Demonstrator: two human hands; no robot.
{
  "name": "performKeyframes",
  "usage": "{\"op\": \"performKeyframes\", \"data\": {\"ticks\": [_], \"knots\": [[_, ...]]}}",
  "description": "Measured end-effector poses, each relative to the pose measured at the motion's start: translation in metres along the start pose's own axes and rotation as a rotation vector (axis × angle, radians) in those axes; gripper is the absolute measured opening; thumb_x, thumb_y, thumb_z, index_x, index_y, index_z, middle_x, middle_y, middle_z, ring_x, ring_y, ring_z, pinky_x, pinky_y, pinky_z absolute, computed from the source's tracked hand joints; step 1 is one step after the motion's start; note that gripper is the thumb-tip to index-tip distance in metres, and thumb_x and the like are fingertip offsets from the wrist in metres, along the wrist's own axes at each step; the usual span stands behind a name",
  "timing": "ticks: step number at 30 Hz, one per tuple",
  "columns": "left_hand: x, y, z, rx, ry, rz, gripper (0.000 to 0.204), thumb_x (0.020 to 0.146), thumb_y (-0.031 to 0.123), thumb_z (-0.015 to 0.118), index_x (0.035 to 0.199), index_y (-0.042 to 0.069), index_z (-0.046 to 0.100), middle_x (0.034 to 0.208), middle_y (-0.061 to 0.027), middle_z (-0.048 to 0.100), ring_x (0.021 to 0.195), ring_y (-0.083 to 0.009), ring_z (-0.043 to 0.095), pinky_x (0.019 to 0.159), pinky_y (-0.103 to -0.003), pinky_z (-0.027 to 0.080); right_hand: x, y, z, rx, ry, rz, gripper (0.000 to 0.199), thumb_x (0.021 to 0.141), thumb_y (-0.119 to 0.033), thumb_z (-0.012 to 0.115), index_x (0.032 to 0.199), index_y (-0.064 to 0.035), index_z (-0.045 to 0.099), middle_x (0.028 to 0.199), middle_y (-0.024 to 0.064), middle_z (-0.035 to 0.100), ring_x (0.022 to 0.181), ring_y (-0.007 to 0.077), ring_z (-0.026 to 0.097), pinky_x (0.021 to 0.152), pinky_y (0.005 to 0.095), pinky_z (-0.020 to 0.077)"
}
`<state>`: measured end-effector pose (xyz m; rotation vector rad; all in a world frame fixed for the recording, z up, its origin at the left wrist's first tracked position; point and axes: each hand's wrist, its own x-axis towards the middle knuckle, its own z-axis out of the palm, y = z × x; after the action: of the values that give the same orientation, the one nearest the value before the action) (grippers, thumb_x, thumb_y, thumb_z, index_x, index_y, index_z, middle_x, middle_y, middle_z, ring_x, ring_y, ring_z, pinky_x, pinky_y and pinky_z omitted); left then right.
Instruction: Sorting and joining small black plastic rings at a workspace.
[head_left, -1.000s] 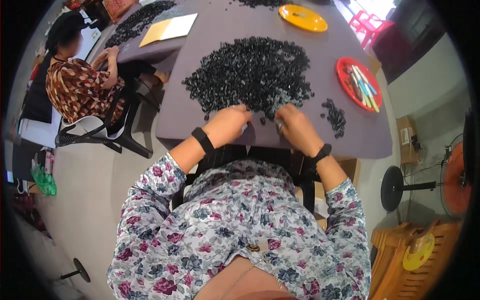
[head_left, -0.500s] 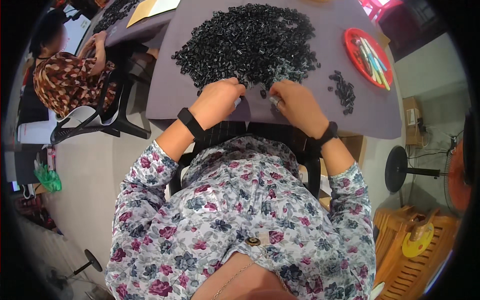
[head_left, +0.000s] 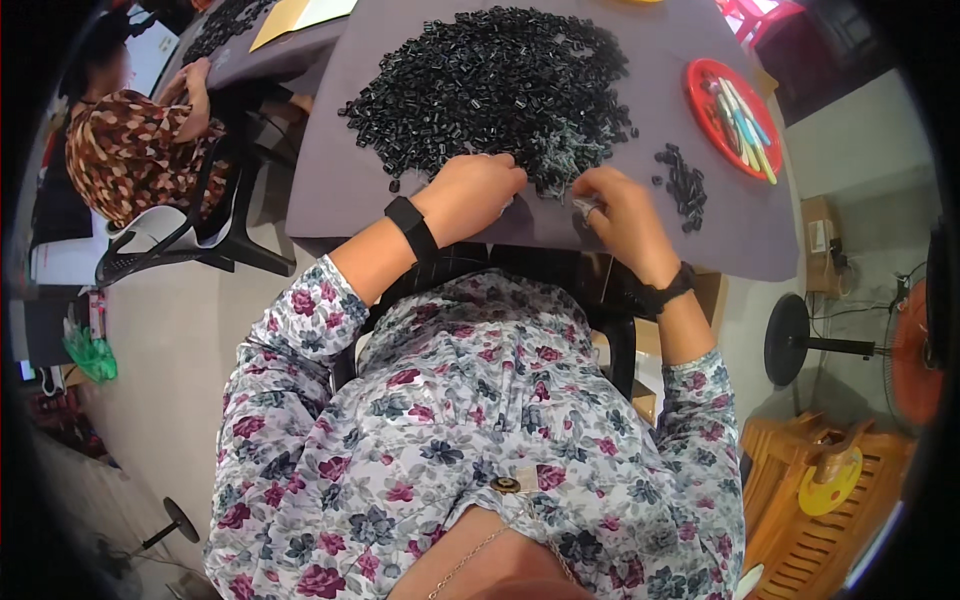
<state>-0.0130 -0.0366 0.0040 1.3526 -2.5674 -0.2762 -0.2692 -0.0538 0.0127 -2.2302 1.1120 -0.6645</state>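
Observation:
A broad heap of small shiny black plastic pieces (head_left: 480, 85) spreads over the grey tablecloth (head_left: 330, 190). Pale grey scraps (head_left: 562, 152) lie on its near right part. At the heap's near edge my left hand (head_left: 470, 197) is closed, palm down, its fingertips mostly hidden under the knuckles. My right hand (head_left: 625, 215) is a little apart from it, thumb and index finger bent together; what they pinch is too small to make out. Something whitish wraps a finger on each hand. A smaller group of black pieces (head_left: 684, 187) lies right of my right hand.
A red plate (head_left: 697, 98) with several pen-like tools stands at the right. On the left a person in a patterned top (head_left: 140, 150) sits at another table with more black pieces. A black fan base (head_left: 787, 338) and orange-brown slatted wooden furniture (head_left: 800, 500) are at the right.
My left hand has moved right along the heap's near edge. My right hand has shifted right and slightly nearer to me. Both remain closed.

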Motion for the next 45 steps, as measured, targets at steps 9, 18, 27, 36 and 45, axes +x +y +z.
{"op": "performKeyframes", "data": {"ticks": [9, 18, 27, 36, 45], "knots": [[-0.010, -0.004, -0.004, -0.150, 0.119, -0.049, 0.020, 0.078, 0.001, 0.066, 0.097, 0.003, 0.069, 0.093, -0.0149, 0.069, 0.091, -0.0370, 0.069, 0.078, -0.045, 0.056, 0.012, 0.008, 0.021, -0.190, 0.001, -0.043, 0.019, 0.081, 0.003, 0.066, 0.100, -0.0010, 0.064, 0.096, 0.0194, 0.064, 0.092, 0.0415, 0.065, 0.079, 0.0471, 0.0530], [-0.042, -0.006, -0.004, -0.583, 0.214, -0.264, 0.034, 0.077, -0.010, 0.060, 0.107, 0.002, 0.072, 0.091, -0.0129, 0.069, 0.079, -0.0259, 0.069, 0.073, -0.035, 0.053, -0.007, 0.015, 0.013, -0.090, 0.030, 0.033, 0.022, 0.081, 0.004, 0.066, 0.102, 0.0003, 0.063, 0.099, 0.0198, 0.064, 0.093, 0.0400, 0.065, 0.079, 0.0451, 0.0523], [-0.044, 0.000, -0.002, -0.900, 0.204, -0.381, 0.021, 0.086, -0.005, 0.064, 0.105, 0.002, 0.071, 0.088, -0.0029, 0.063, 0.075, -0.0117, 0.058, 0.068, -0.027, 0.048, -0.001, 0.011, 0.009, -0.246, -0.046, 0.008, 0.017, 0.081, -0.003, 0.070, 0.096, -0.0003, 0.062, 0.096, 0.0205, 0.062, 0.091, 0.0431, 0.063, 0.078, 0.0486, 0.0504], [0.046, -0.048, -0.109, -1.023, 0.480, -0.203, 0.012, 0.096, 0.007, 0.069, 0.107, 0.004, 0.072, 0.096, 0.0034, 0.068, 0.087, -0.0060, 0.060, 0.079, -0.024, 0.050, 0.009, 0.000, -0.004, -0.076, 0.000, 0.127, 0.017, 0.079, 0.000, 0.066, 0.093, 0.0003, 0.056, 0.086, 0.0204, 0.061, 0.085, 0.0433, 0.061, 0.075, 0.0455, 0.0495], [0.006, -0.008, -0.019, -1.037, 0.203, -0.349, 0.011, 0.095, 0.008, 0.072, 0.104, 0.003, 0.069, 0.091, 0.0040, 0.066, 0.081, -0.0039, 0.058, 0.072, -0.023, 0.048, 0.009, 0.011, 0.007, 0.064, 0.124, 0.066, 0.018, 0.079, 0.001, 0.065, 0.097, -0.0008, 0.067, 0.081, 0.0116, 0.058, 0.073, 0.0253, 0.061, 0.069, 0.0363, 0.0488]]}}
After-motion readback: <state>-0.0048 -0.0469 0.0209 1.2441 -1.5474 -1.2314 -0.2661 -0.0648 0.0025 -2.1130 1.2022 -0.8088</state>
